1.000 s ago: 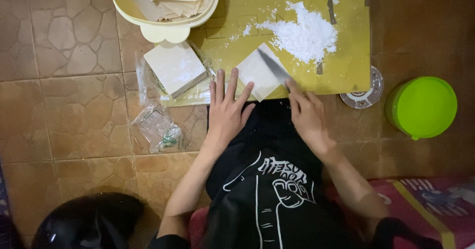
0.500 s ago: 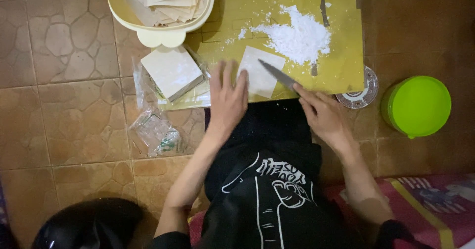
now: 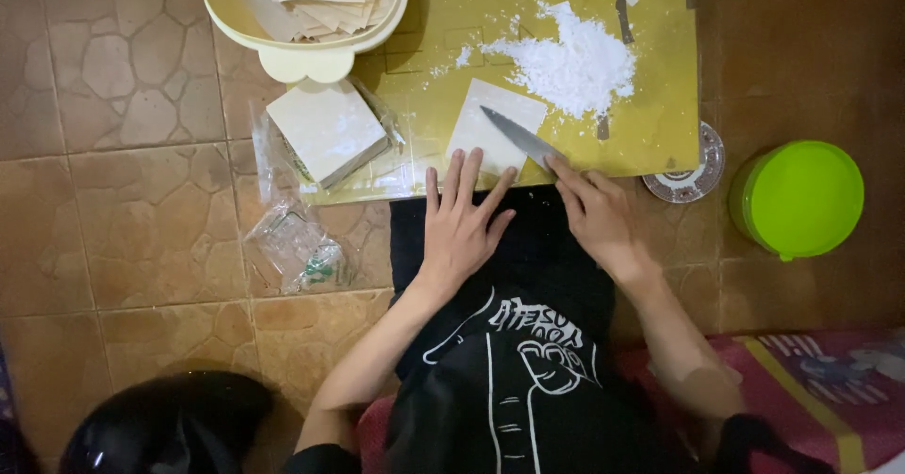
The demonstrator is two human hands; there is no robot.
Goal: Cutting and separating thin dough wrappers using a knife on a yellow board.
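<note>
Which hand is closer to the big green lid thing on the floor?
The right hand. It holds the knife at the mat's near edge, closer to the green lidded container at the far right. The left hand sits farther away, fingers on the white sheet.

A thin, square, pale dough sheet (image 3: 492, 131) lies flat on the yellow cutting mat (image 3: 660, 78). A steel-bladed kitchen knife (image 3: 517, 137) rests slantwise across it.
</note>
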